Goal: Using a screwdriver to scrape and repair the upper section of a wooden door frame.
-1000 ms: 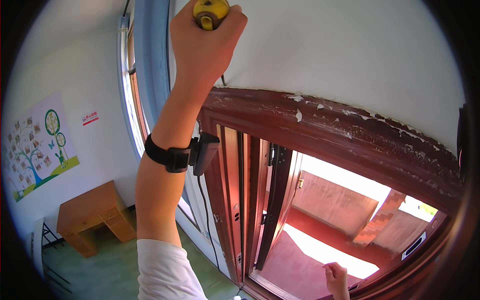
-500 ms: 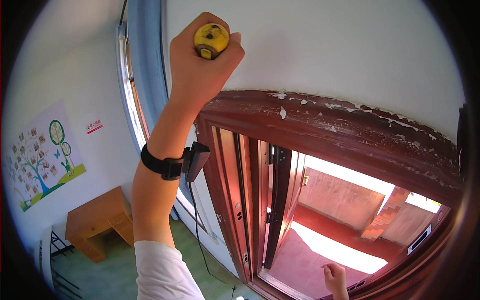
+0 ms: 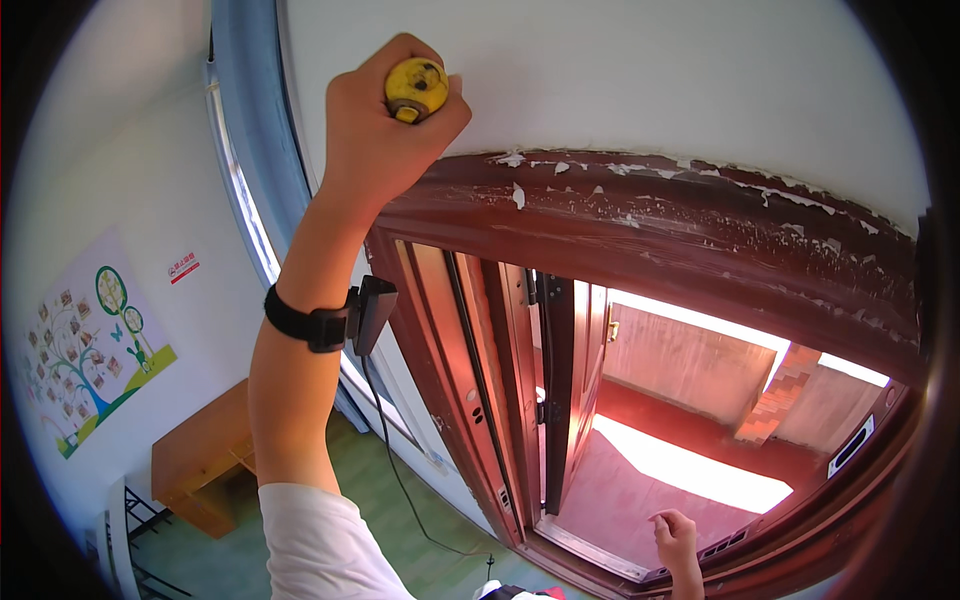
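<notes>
My left hand is raised against the white wall, just above the door frame. It is closed round a yellow screwdriver handle, seen from its rounded butt end with dark marks. The shaft and tip are hidden behind the fist. Below the hand runs the dark red door frame, its top edge chipped and flaked with white. My right hand hangs low at the lower right, in front of the doorway. Its fingers are curled, and no object shows in it.
A dark door leaf stands open onto a sunlit porch. To the left are a blue-framed window and a wooden desk. A black cable hangs from the device strapped to my left forearm.
The view has shifted, so the door frame lies slightly higher and farther left. My left hand keeps its grip on the yellow screwdriver above the frame; my right hand stays low and curled.
</notes>
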`<state>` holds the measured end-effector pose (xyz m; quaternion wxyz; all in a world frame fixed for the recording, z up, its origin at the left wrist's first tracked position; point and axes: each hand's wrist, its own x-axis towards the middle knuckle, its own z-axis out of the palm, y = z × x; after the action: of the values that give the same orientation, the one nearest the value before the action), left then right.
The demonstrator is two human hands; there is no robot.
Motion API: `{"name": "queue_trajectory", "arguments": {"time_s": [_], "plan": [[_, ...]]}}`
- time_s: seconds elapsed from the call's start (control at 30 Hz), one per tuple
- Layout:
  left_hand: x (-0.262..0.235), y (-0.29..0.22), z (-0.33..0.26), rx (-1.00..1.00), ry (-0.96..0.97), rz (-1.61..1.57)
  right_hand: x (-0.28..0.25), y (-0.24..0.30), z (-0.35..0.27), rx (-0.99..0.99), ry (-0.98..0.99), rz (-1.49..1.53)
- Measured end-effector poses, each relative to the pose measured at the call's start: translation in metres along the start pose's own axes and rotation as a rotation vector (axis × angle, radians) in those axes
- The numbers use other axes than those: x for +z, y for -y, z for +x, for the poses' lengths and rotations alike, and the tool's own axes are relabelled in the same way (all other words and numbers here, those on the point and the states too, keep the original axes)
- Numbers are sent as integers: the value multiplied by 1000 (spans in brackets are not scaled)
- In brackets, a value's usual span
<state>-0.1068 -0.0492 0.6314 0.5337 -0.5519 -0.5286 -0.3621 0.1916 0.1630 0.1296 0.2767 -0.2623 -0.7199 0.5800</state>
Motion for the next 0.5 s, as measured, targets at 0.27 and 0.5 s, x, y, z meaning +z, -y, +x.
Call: {"name": "queue_trajectory", "arguments": {"time_s": [0.27, 0.5], "plan": [[-13, 15, 2, -108, -160, -223, 2, -52, -2, -6, -47, -21], [-1, 35, -1, -66, -51, 11, 17, -69, 4, -15, -49, 28]]}}
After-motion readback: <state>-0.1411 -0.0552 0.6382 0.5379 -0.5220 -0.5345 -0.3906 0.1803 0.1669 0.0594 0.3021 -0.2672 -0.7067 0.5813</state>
